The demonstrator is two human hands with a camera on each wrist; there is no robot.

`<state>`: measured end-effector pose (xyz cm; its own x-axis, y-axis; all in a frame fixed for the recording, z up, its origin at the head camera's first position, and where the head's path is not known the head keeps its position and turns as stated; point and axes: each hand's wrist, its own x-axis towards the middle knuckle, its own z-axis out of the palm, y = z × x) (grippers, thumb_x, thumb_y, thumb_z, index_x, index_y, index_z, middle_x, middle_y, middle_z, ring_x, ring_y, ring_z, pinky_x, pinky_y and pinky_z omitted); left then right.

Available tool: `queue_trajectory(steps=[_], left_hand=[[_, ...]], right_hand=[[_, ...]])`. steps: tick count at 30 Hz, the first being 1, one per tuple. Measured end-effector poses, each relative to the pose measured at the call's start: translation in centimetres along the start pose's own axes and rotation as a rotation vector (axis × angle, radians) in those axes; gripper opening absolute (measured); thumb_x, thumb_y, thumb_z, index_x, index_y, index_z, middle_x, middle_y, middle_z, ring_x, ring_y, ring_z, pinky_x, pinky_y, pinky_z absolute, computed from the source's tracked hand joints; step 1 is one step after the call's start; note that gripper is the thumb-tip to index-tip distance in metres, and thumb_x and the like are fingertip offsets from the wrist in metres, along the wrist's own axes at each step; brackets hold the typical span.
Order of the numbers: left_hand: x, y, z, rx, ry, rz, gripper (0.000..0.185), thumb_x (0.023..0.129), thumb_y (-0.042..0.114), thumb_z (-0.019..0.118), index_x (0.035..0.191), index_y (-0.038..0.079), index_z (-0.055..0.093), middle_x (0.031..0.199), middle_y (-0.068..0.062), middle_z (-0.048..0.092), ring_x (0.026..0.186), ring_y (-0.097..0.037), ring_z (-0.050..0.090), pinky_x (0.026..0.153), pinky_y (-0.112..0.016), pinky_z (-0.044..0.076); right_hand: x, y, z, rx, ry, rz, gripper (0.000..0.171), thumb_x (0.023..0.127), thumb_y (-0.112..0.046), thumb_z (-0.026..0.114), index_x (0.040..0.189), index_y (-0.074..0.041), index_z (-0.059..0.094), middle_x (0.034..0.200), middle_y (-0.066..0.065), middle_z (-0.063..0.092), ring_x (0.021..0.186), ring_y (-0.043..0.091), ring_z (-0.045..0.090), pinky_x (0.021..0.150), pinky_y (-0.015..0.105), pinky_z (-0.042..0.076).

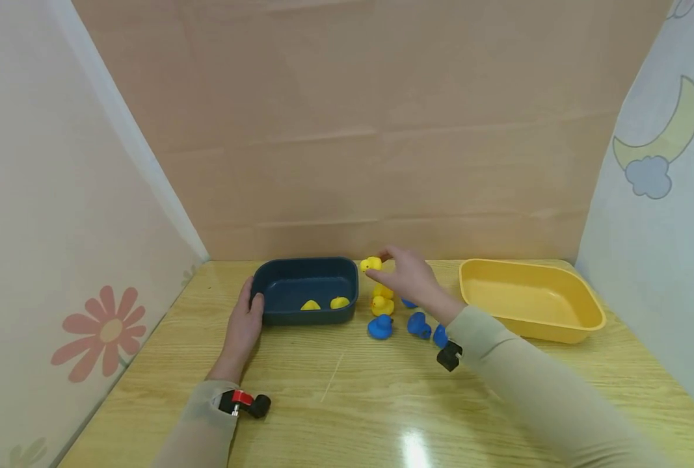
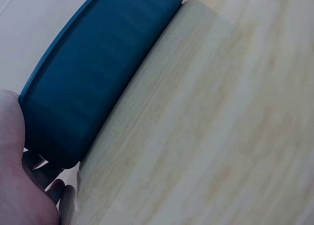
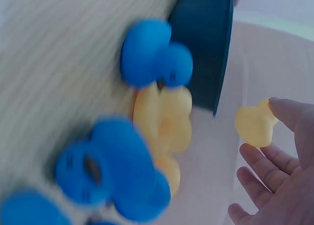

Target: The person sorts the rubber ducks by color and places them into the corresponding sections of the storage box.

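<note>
My right hand point(image 1: 408, 273) pinches a yellow toy duck point(image 1: 371, 264) between thumb and fingers, raised just past the right end of a dark blue tub point(image 1: 308, 317). In the right wrist view that duck point(image 3: 255, 126) sits at the fingertips. My left hand point(image 1: 246, 325) holds the left end of the tub, its thumb at the near corner; the left wrist view shows the hand against the tub's outer wall point(image 2: 98, 72). Two yellow ducks point(image 1: 339, 303) show inside the tub. Beside it, another yellow duck point(image 1: 382, 305) and a blue duck point(image 1: 380, 327) stand on the table.
More blue ducks point(image 1: 419, 325) lie under and near my right forearm, one partly hidden. A yellow tub point(image 1: 534, 325) stands at the right, with no ducks visible in it. The wooden table point(image 1: 323, 403) ends at a brown backdrop point(image 1: 347, 195) and patterned side walls.
</note>
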<state>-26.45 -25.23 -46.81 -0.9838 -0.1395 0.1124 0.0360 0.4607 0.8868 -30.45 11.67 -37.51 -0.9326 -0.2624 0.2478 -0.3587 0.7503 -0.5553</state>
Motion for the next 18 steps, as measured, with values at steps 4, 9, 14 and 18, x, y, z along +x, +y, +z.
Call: queue_trajectory(steps=[4,9,14,18], left_hand=[[0.0,0.1,0.0,-0.004,-0.004,-0.005,0.066,0.121,0.037,0.035,0.180,0.020,0.011,0.184,-0.010,0.014,0.169,-0.037,0.013,0.134,-0.059,0.016],[0.1,0.1,0.2,-0.004,-0.003,-0.003,0.066,0.121,0.037,0.036,0.180,0.020,0.012,0.184,-0.011,0.015,0.168,-0.038,0.015,0.134,-0.060,0.017],[0.2,-0.2,0.3,-0.012,-0.005,0.004,0.066,0.121,0.037,0.036,0.180,0.021,0.012,0.184,-0.011,0.015,0.168,-0.038,0.015,0.134,-0.059,0.017],[0.3,-0.4,0.5,-0.004,0.002,0.003,0.066,0.121,0.037,0.036,0.180,0.020,0.012,0.184,-0.012,0.016,0.168,-0.038,0.015,0.134,-0.059,0.017]], right_hand=[[-0.1,-1.3,1.6,0.034,-0.025,-0.008,0.053,0.103,-0.047,0.078,0.140,-0.010,0.069,0.140,0.010,0.072,0.133,0.039,0.064,0.107,0.058,0.054],[-0.2,-2.8,3.0,0.101,-0.027,-0.027,0.050,0.103,-0.045,0.080,0.139,-0.012,0.070,0.139,0.007,0.072,0.132,0.038,0.065,0.103,0.056,0.055],[-0.1,-3.4,4.3,0.121,-0.022,-0.032,0.047,0.103,-0.044,0.081,0.138,-0.014,0.070,0.137,0.007,0.071,0.125,0.036,0.067,0.098,0.053,0.058],[-0.1,-3.4,5.2,0.067,-0.017,-0.044,0.049,0.103,-0.045,0.080,0.140,-0.013,0.070,0.138,0.006,0.072,0.129,0.034,0.066,0.104,0.052,0.056]])
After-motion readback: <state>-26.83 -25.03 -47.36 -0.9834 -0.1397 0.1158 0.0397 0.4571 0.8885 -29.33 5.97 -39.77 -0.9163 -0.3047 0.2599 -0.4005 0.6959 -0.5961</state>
